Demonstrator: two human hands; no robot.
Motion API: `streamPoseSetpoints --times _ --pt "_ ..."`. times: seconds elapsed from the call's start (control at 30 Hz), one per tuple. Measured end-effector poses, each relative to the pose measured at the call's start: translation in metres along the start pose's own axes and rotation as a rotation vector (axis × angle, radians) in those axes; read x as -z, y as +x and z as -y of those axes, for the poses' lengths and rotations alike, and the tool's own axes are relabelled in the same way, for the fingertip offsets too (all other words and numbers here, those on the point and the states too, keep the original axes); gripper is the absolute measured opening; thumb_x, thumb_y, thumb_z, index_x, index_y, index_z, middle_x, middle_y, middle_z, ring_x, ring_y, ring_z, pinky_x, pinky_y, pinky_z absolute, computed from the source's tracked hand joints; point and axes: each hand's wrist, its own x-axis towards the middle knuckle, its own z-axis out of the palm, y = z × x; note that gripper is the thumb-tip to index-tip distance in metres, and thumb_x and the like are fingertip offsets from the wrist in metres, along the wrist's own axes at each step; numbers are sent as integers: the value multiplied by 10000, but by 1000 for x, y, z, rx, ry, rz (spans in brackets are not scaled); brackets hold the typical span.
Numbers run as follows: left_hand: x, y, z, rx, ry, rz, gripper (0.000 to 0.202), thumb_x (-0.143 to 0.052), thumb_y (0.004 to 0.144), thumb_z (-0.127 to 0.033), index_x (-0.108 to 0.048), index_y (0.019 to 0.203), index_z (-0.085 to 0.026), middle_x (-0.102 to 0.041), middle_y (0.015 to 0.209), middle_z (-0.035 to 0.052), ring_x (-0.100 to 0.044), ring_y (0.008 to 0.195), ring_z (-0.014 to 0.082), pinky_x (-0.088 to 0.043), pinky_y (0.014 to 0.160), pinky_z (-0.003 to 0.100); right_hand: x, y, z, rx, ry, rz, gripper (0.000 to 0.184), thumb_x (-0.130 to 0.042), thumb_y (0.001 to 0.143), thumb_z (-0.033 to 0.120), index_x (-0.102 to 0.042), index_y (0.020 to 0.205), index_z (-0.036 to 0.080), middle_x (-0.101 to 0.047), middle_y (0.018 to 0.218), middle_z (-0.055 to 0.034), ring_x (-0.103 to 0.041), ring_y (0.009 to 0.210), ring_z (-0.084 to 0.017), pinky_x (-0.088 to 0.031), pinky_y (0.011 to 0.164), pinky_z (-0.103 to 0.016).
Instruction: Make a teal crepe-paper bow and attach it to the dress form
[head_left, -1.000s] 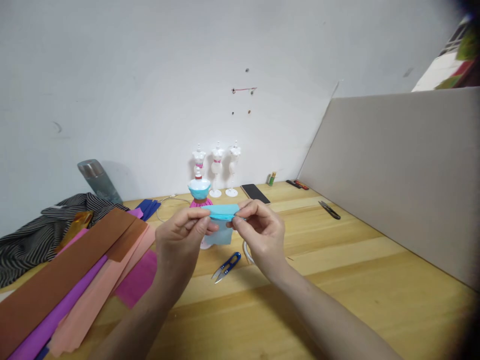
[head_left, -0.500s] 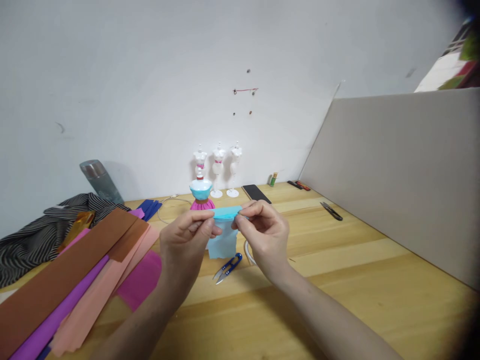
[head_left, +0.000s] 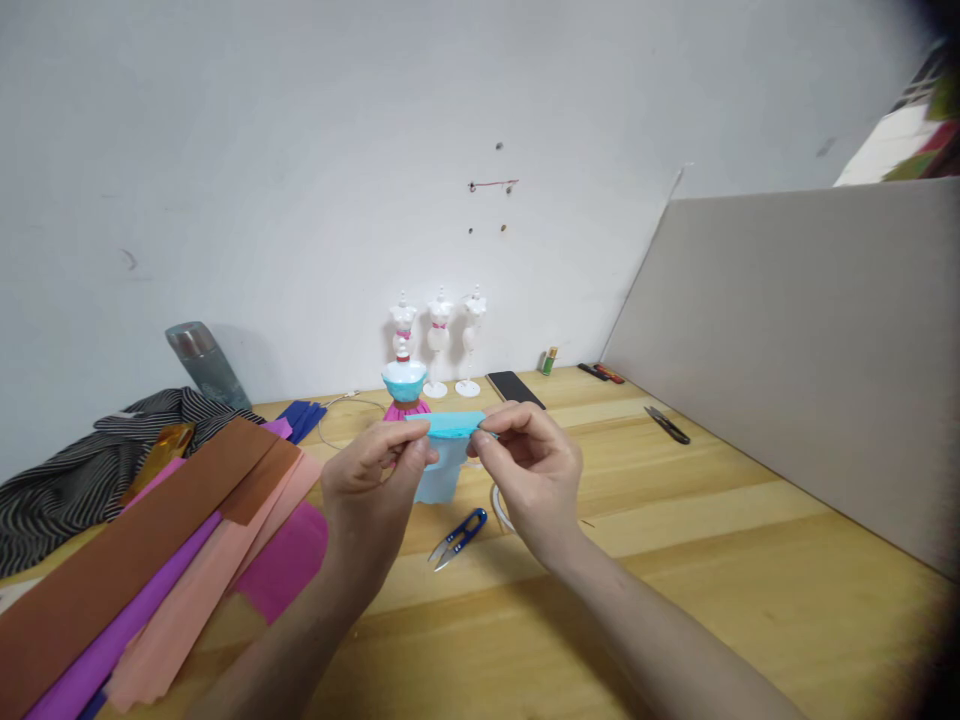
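Both my hands hold up a small piece of light blue crepe paper (head_left: 444, 440) above the wooden table (head_left: 675, 540). My left hand (head_left: 371, 490) pinches its left end with thumb and forefinger. My right hand (head_left: 529, 470) pinches the right end of the folded top edge. The lower flap of the paper hangs down between my hands. Right behind it stands a small mannequin (head_left: 405, 385) dressed in a blue top and pink skirt. Blue thread snips (head_left: 457, 535) lie on the table just below my hands.
Long strips of brown, purple, peach and pink crepe paper (head_left: 165, 560) lie at the left. Striped cloth (head_left: 75, 470) and a grey bottle (head_left: 202, 365) sit behind them. Three white mannequins (head_left: 439, 340), a phone (head_left: 514, 388) and black snips (head_left: 667, 425) stand farther back. A grey partition (head_left: 810, 350) closes the right side.
The hanging flap of the blue paper has narrowed and drawn in a little between my fingers. My hands stay pinched on it at almost the same place.
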Motion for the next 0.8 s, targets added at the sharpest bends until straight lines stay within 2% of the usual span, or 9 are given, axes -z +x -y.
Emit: streamPoseSetpoints --times 0.1,0.23,0.43,0.67,0.8 --pt "2 -1 2 -57 82 22 136 -652 778 -138 -742 858 -204 -736 761 3 -692 640 137 -559 635 243 2 0 -2 24 0 0 62 -638 754 153 -636 777 210 -591 728 0 -568 630 -134 -478 570 -289" --pt "5 1 6 -146 165 5 191 -659 791 -158 -748 946 -224 -757 834 10 -693 687 148 -563 662 261 4 1 -5 64 -27 107 140 -606 822 169 -696 911 229 -637 829 -29 -598 707 -152 -492 597 -299" --pt "8 5 10 -268 294 19 204 -629 807 -126 -755 915 -244 -758 875 4 -693 807 165 -546 739 267 5 0 -8 116 -95 132 182 -584 862 165 -705 974 244 -651 854 -35 -610 730 -159 -506 630 -312" --pt "4 6 9 -269 323 27 204 -575 814 -111 -741 844 -227 -748 827 13 -685 785 166 -533 730 267 4 1 -10 112 -138 120 128 -568 867 165 -679 886 225 -622 797 -22 -615 726 -156 -498 632 -300" --pt "2 5 9 -184 353 23 160 -572 818 -145 -716 816 -215 -739 800 14 -689 756 168 -534 712 272 4 0 -13 73 -163 119 106 -570 864 190 -673 874 214 -640 802 -25 -634 719 -157 -508 627 -296"
